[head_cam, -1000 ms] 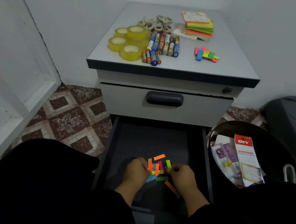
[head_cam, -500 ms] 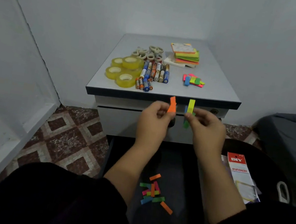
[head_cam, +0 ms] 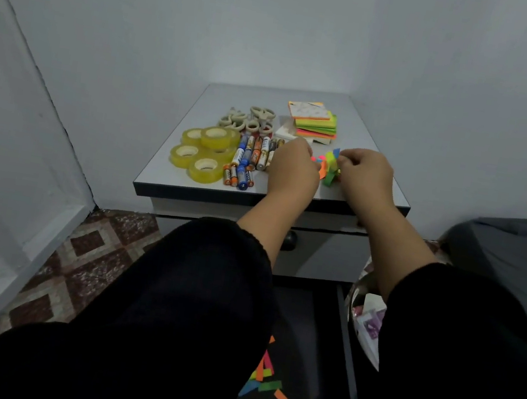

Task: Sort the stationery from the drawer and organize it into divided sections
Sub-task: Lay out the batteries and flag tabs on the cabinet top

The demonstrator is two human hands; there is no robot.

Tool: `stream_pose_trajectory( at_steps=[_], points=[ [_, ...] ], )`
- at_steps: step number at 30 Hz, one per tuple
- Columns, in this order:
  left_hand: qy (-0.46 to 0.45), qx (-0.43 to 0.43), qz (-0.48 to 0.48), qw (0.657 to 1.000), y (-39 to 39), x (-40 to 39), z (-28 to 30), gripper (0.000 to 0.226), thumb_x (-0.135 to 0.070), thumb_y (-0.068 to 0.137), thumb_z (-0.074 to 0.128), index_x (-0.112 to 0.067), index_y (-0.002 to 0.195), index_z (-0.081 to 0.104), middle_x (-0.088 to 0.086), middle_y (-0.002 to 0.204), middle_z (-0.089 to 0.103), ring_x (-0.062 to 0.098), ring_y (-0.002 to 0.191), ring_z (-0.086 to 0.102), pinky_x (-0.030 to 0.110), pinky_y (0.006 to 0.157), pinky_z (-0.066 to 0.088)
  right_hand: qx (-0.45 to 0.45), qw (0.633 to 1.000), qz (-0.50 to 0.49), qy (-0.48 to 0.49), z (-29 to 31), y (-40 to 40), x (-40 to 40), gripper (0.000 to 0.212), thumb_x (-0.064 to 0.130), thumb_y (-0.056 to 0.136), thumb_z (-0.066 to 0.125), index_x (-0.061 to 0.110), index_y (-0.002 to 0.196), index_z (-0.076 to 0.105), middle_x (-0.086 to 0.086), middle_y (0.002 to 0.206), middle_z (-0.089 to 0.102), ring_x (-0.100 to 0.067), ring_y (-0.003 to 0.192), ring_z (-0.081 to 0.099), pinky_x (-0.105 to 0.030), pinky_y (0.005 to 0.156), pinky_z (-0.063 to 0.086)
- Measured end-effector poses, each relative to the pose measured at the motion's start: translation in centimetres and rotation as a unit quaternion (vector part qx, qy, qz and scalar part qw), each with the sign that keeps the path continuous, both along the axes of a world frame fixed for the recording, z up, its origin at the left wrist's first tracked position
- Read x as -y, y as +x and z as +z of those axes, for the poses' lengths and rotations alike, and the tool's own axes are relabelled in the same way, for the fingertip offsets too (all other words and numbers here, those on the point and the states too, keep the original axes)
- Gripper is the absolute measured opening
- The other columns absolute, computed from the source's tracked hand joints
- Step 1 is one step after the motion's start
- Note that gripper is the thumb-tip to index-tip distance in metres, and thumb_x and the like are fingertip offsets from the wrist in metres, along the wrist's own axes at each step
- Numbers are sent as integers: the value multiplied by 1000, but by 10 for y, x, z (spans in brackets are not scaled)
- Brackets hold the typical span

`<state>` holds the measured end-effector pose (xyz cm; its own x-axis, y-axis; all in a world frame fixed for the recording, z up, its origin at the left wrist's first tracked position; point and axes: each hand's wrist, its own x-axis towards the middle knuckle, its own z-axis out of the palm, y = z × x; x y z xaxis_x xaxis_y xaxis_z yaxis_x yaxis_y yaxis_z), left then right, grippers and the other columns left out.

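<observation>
Coloured paper strips pinched by left hand and right hand above cabinet top; tape rolls lined up beside batteries.

Walls: plain pale grey, meeting in a corner behind the cabinet. Left side: white panel or door frame running diagonally from far to near, with a white baseboard at its foot. Floor: tiled, brown and cream diamond pattern, visible left of the cabinet. Right edge: dark grey fabric surface, maybe bedding or a cushion, can't tell which. Near right, beside the open drawer: round dark bin with a shiny rim, mostly hidden; holds pale and purple packaging, print unreadable. Black sleeves fill most of the near part of the view.
</observation>
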<state>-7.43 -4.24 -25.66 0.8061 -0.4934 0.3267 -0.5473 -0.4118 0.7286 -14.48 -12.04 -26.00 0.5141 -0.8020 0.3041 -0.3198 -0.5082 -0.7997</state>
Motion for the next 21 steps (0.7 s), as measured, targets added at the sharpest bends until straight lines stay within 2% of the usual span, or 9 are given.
stream_pose_trajectory(
  at_steps=[3, 5, 9, 12, 14, 15, 17, 19, 21],
  points=[
    [4, 2, 3, 1000, 3, 3, -3, 23, -12, 94, 56, -4, 115, 61, 11, 111, 64, 25, 104, 59, 31, 73, 43, 0, 1000, -9, -4, -3, 0, 2, 29, 13, 97, 46, 3, 116, 67, -8, 120, 64, -18, 108, 56, -17, 81, 36],
    [-23, 2, 2, 1000, 4, 0, -5, 26, -8, 94, 53, -4, 119, 60, 11, 114, 64, 24, 107, 59, 31, 79, 47, 24, 1000, -18, -9, -4, -4, 0, 31, 15, 97, 46, 7, 121, 64, -4, 125, 63, -14, 114, 54, -15, 86, 35],
    [-122, 33, -40, 991, -7, -23, -10, 21, -9, 94, 56, -6, 113, 64, 5, 108, 65, 12, 99, 57, 17, 79, 44, 138, 988, -29, -60, -14, -19, -17, 26, 16, 97, 48, 11, 114, 66, 2, 111, 66, -1, 98, 53, -1, 75, 35],
    [-208, 109, -106, 966, -23, -53, -26, 12, -6, 90, 59, -5, 98, 67, 0, 91, 64, 6, 86, 57, 14, 74, 46, 232, 961, -26, -150, -37, -35, -38, 20, 12, 94, 51, 6, 103, 68, 5, 96, 62, 0, 89, 53, -3, 75, 37],
    [-207, 170, -129, 955, -32, -73, -52, 9, -3, 87, 61, -3, 93, 68, 2, 87, 64, 7, 80, 56, 14, 71, 44, 242, 952, -23, -183, -66, -44, -50, 20, 13, 92, 51, 4, 97, 68, 2, 92, 61, -4, 86, 54, -10, 76, 40],
    [-191, 178, -136, 956, -35, -83, -69, 8, -3, 86, 61, -4, 91, 68, 3, 86, 64, 7, 78, 55, 15, 70, 44, 232, 957, -17, -174, -83, -47, -56, 22, 16, 91, 49, 4, 95, 67, 1, 91, 61, -5, 85, 53, -13, 76, 40],
    [-130, 134, -146, 971, -39, -101, -107, 9, -6, 87, 60, -6, 91, 68, 1, 87, 62, 9, 79, 56, 20, 71, 46, 177, 976, 0, -129, -119, -55, -69, 24, 21, 91, 48, 7, 93, 67, 2, 87, 59, -6, 82, 53, -13, 72, 39],
    [-30, 55, -140, 988, -40, -118, -151, 11, -8, 89, 59, -8, 96, 68, -1, 92, 61, 9, 84, 55, 27, 77, 49, 62, 993, 36, -90, -158, -61, -80, 18, 18, 92, 54, 8, 96, 68, -1, 89, 62, -13, 84, 58, -21, 73, 41],
    [91, 10, -139, 986, -38, -132, -192, 18, -9, 91, 57, -10, 105, 68, 0, 99, 61, 10, 93, 54, 29, 86, 47, -83, 989, 98, -74, -193, -65, -86, 18, 14, 92, 57, 10, 105, 69, -5, 100, 64, -19, 94, 61, -28, 78, 45]
  ],
)
